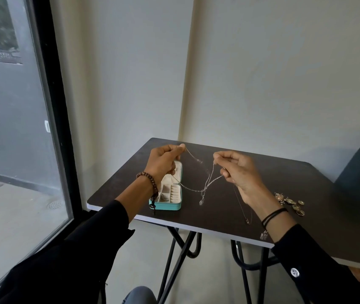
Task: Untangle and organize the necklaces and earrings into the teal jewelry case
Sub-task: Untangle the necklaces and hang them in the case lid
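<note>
Left hand (163, 160) and right hand (238, 170) are each pinching the tangled necklaces (205, 183) above the table (273, 172); separating slowly is advised.

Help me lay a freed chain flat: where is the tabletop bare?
Bare: the far strip of the table, and the right corner beyond the earrings. Crowded: the middle, where necklaces dangle from left hand to right hand, beside the teal case.
</note>
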`<state>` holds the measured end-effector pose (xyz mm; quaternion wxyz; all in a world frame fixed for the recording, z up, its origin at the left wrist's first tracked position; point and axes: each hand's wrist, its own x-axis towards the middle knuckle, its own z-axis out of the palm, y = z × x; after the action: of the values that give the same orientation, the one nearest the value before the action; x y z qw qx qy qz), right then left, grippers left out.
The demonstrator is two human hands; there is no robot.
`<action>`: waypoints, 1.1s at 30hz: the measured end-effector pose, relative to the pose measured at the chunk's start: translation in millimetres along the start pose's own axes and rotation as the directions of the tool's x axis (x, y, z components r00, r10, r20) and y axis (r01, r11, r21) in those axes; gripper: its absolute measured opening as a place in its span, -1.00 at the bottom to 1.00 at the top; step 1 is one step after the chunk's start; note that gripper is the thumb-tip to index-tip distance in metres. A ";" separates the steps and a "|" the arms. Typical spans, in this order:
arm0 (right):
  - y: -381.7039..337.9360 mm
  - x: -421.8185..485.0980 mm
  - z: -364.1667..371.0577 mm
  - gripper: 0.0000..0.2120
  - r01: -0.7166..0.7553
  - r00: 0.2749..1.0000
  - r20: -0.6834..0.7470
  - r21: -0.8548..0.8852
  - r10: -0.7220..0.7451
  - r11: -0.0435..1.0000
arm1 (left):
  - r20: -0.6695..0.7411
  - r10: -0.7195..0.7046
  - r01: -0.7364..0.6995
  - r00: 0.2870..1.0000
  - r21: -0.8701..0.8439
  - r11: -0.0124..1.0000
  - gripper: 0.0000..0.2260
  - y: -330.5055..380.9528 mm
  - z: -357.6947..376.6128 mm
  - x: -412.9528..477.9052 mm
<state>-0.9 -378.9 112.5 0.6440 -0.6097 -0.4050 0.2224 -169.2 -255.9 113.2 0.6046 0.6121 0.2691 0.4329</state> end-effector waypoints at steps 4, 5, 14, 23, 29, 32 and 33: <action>0.4 0.4 -5.7 -0.87 -0.011 1.000 -0.012 -0.001 0.011 1.000 | -0.027 0.002 -0.002 1.000 -0.008 1.000 -0.70 1.9 0.9 1.3; 0.4 0.1 -6.5 -0.86 -0.014 1.000 -0.014 -0.007 0.013 1.000 | -0.034 0.004 -0.004 0.999 -0.005 1.000 -0.70 1.9 0.6 2.0; 1.8 -1.9 -15.2 -0.86 -0.046 0.998 -0.049 -0.026 0.045 0.999 | -0.072 0.006 -0.008 0.997 -0.028 1.000 -0.79 3.1 -3.2 5.4; 5.1 -10.4 -20.9 -0.80 -0.077 0.997 -0.035 -0.117 0.073 0.990 | -0.021 -0.016 0.012 1.000 -0.145 0.989 -0.71 2.0 -8.8 7.5; 7.6 -14.3 -18.7 -0.80 -0.009 0.998 0.064 -0.261 0.026 0.965 | 0.078 0.030 -0.025 0.996 -0.067 0.997 -0.73 10.5 -1.4 5.9; 7.8 -14.9 -13.1 -0.81 0.055 0.991 0.135 -0.318 -0.013 0.947 | 0.200 0.027 -0.031 0.979 0.013 0.999 -0.77 18.0 6.4 6.8; 8.1 -14.8 -10.2 -0.77 0.063 0.989 0.146 -0.342 -0.013 0.938 | 0.241 0.022 -0.032 0.970 0.040 0.999 -0.78 20.5 9.9 6.7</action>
<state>0.4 -395.3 101.7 0.5009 -0.6880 -0.4939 0.1781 -161.5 -257.7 135.6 0.6132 0.6767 0.1950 0.3578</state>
